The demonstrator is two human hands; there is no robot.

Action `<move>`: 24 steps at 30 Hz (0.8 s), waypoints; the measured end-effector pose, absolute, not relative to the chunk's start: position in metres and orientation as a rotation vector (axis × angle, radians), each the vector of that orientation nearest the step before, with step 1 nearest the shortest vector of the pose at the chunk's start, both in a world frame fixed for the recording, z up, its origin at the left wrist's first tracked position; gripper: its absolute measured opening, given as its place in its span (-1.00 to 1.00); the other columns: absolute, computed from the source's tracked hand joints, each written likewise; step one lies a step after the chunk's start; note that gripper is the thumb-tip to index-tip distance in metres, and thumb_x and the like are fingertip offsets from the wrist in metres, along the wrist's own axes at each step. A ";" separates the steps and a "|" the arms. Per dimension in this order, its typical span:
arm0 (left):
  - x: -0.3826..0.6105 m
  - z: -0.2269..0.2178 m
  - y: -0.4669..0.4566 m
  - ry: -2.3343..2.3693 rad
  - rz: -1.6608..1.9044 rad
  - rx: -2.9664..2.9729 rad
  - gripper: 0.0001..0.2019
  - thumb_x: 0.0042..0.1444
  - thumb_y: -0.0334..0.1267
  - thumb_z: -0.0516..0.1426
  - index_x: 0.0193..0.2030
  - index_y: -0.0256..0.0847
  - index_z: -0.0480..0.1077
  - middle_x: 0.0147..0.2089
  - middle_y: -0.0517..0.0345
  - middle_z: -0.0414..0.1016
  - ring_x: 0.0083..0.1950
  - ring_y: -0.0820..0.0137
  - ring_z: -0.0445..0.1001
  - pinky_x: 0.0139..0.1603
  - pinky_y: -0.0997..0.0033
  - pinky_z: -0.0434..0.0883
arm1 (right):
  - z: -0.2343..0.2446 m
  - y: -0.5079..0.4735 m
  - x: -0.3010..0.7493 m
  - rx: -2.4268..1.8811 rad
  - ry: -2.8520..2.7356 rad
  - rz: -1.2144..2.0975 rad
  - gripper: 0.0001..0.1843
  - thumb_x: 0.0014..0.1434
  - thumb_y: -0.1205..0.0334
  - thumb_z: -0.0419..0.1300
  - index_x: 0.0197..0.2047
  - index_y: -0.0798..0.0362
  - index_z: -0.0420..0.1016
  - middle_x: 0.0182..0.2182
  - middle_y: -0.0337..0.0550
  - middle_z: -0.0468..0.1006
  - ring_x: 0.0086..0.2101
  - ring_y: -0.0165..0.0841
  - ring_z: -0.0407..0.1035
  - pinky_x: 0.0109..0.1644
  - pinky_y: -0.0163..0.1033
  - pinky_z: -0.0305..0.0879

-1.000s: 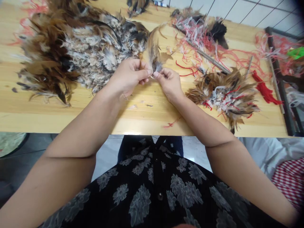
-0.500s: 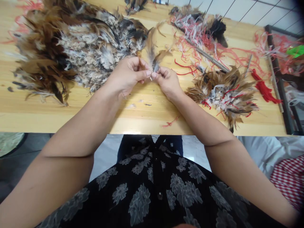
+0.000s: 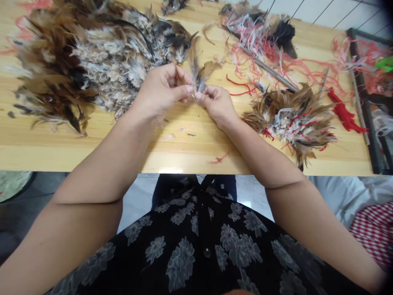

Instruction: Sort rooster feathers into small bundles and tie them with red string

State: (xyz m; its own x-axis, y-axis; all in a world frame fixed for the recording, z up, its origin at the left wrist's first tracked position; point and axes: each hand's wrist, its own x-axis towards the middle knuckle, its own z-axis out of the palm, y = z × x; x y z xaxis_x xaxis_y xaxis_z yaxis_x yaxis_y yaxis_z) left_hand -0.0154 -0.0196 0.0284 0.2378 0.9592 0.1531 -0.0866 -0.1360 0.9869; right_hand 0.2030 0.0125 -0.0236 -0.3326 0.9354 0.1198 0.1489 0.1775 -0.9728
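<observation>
Over the table, my left hand (image 3: 164, 88) is closed in a pinch, with a thin brown feather (image 3: 176, 73) sticking up between its fingers. Close beside it, my right hand (image 3: 218, 104) pinches the base of a small bunch of brown and grey feathers (image 3: 198, 71), whose tips fan upward and away from me. The two sets of fingertips nearly meet, and a pale quill end shows between them. Left of my hands lies a large heap of feathers (image 3: 107, 61), brown outside and fluffy whitish in the middle.
To the right lies a smaller pile of brown feathers with red ties (image 3: 294, 123), near a bundle of red yarn (image 3: 345, 110). Pink and white strings (image 3: 254, 37) and a thin grey rod (image 3: 270, 71) lie behind. A black frame (image 3: 362, 102) stands at the table's right end.
My left fingertips have drawn slightly left, away from the right ones, so a small gap shows. The right hand keeps hold of the feather bunch. The view has shifted slightly.
</observation>
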 end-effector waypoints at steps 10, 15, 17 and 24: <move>-0.009 0.011 -0.008 1.016 1.260 1.458 -0.39 0.10 0.29 0.87 -0.13 0.08 0.69 -0.12 0.10 0.74 0.27 -0.13 0.76 0.35 -0.14 0.71 | -0.025 0.015 0.201 -1.040 -1.661 1.309 -0.28 0.48 -0.30 0.71 -0.31 -0.06 0.40 -0.40 -0.34 0.28 -0.28 -0.37 0.13 -0.16 -0.21 0.12; -0.008 0.010 -0.007 0.977 1.304 1.449 -0.37 0.09 0.22 0.89 -0.08 0.04 0.67 -0.17 0.19 0.69 -0.06 0.12 0.60 0.16 -0.01 0.61 | -0.020 0.012 0.199 -1.072 -1.718 1.248 -0.37 0.55 -0.14 0.67 -0.29 -0.08 0.38 -0.38 -0.36 0.29 -0.26 -0.35 0.18 -0.10 -0.20 0.24; -0.012 0.007 -0.006 0.946 1.324 1.354 -0.34 0.12 0.19 0.89 -0.03 0.00 0.64 -0.19 0.21 0.66 0.01 0.11 0.62 0.19 0.02 0.57 | -0.017 0.009 0.200 -1.075 -1.704 1.226 -0.39 0.61 -0.11 0.61 -0.29 -0.08 0.37 -0.37 -0.34 0.31 -0.23 -0.33 0.24 -0.04 -0.19 0.35; -0.011 0.004 -0.011 1.025 1.146 1.328 -0.49 0.30 0.20 0.74 -0.26 0.03 0.61 -0.28 0.13 0.64 -0.08 0.06 0.61 0.11 -0.05 0.54 | -0.014 0.005 0.203 -1.121 -1.712 1.137 -0.38 0.57 -0.25 0.61 -0.26 -0.11 0.40 -0.31 -0.26 0.48 -0.13 -0.23 0.41 0.17 -0.10 0.56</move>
State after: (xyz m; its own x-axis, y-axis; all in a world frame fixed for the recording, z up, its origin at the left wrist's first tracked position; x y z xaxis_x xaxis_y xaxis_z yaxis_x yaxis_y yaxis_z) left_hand -0.0107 -0.0113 0.0038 0.1728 0.9816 0.0811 -0.0287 -0.0772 0.9966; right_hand 0.2031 0.0048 -0.0140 -0.3074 0.9426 0.1306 0.2452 0.2111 -0.9462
